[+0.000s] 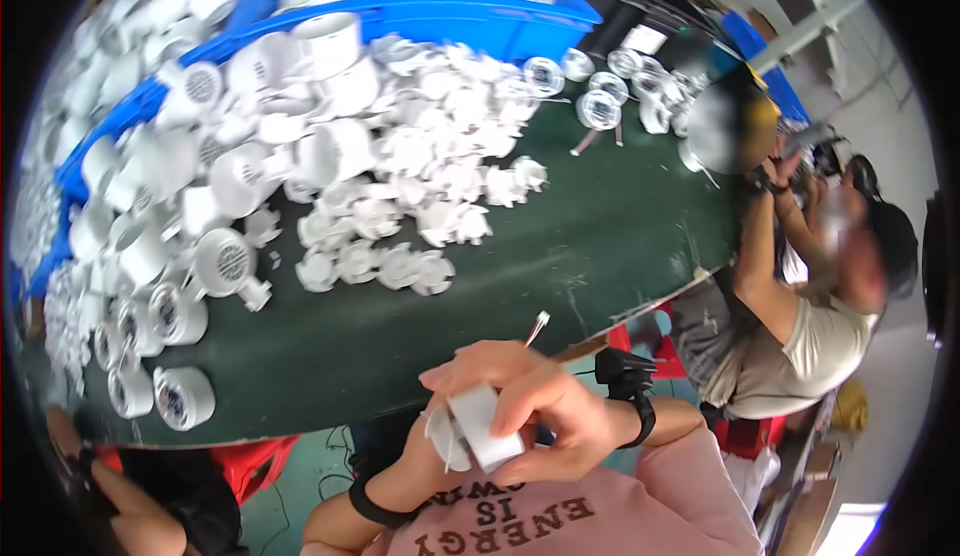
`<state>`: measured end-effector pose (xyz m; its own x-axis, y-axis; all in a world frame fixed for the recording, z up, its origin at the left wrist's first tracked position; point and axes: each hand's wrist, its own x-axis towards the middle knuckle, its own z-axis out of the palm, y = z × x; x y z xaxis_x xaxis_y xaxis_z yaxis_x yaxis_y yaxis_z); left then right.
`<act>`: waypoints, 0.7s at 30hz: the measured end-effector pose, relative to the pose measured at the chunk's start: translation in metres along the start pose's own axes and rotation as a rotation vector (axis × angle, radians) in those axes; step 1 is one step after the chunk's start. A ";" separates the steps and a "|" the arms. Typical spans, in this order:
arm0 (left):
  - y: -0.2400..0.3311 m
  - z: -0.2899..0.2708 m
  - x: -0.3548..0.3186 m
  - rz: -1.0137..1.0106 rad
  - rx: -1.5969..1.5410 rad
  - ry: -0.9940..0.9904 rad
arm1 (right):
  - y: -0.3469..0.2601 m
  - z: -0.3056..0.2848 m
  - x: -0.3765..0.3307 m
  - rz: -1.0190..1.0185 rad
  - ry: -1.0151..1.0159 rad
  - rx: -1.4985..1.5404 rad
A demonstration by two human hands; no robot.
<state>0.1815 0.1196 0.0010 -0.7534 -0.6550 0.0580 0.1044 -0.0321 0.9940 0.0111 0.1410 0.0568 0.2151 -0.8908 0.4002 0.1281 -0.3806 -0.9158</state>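
Observation:
In front of my chest, just off the table's near edge, both my hands are closed around white plastic parts. My right hand [572, 418] grips a white plastic housing [487, 428] between fingers and thumb. My left hand [475, 364] wraps round the far side, with a smaller curved white plastic piece [446, 442] at its palm, against the housing. A thin wire with a small white connector [541, 320] sticks out beyond my fingers. Whether the two pieces are joined cannot be made out.
Piles of white cup-shaped housings [240, 178] and small white clips [430, 116] cover the dark green table [330, 356]. Finished-looking round units [184, 399] stand at left; clear-lensed modules [600, 110] lie far right. Blue bins [440, 18] line the back. Co-workers sit right [800, 326] and left [135, 506].

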 end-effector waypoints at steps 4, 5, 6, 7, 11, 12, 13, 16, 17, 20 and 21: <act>0.023 -0.014 -0.003 -0.092 -0.677 0.040 | -0.006 0.013 0.018 0.018 -0.158 -0.226; 0.025 -0.015 0.000 -0.315 -1.637 -0.012 | -0.007 0.010 0.022 0.041 -0.200 -0.227; 0.025 -0.017 -0.001 -0.307 -1.635 -0.006 | -0.006 0.007 0.026 0.067 -0.239 -0.229; 0.025 -0.021 -0.004 -0.431 -1.482 0.131 | -0.003 0.003 0.030 0.052 -0.263 -0.232; 0.028 -0.034 0.005 -0.317 -1.015 0.095 | 0.007 -0.035 0.073 0.052 -0.063 -0.555; 0.030 -0.033 0.002 -0.311 -0.912 0.220 | 0.015 -0.035 0.087 0.112 0.009 -0.622; 0.030 -0.034 -0.003 -0.273 -0.774 0.296 | 0.033 -0.034 0.102 -0.046 0.048 -0.776; 0.022 -0.036 -0.012 -0.242 -0.764 0.392 | 0.065 -0.028 0.144 -0.256 0.050 -1.131; 0.020 -0.035 -0.010 -0.248 -0.768 0.384 | 0.065 -0.031 0.147 -0.248 0.053 -1.136; 0.010 -0.027 -0.004 -0.307 -0.806 0.431 | 0.062 -0.053 0.166 -0.289 0.136 -1.322; 0.005 -0.028 -0.003 -0.310 -0.784 0.380 | 0.060 -0.063 0.168 -0.283 0.131 -1.315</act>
<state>0.2029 0.1004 0.0030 -0.5720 -0.7308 -0.3726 0.4475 -0.6587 0.6049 -0.0065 -0.0474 0.0677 0.2333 -0.7318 0.6403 -0.8780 -0.4416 -0.1847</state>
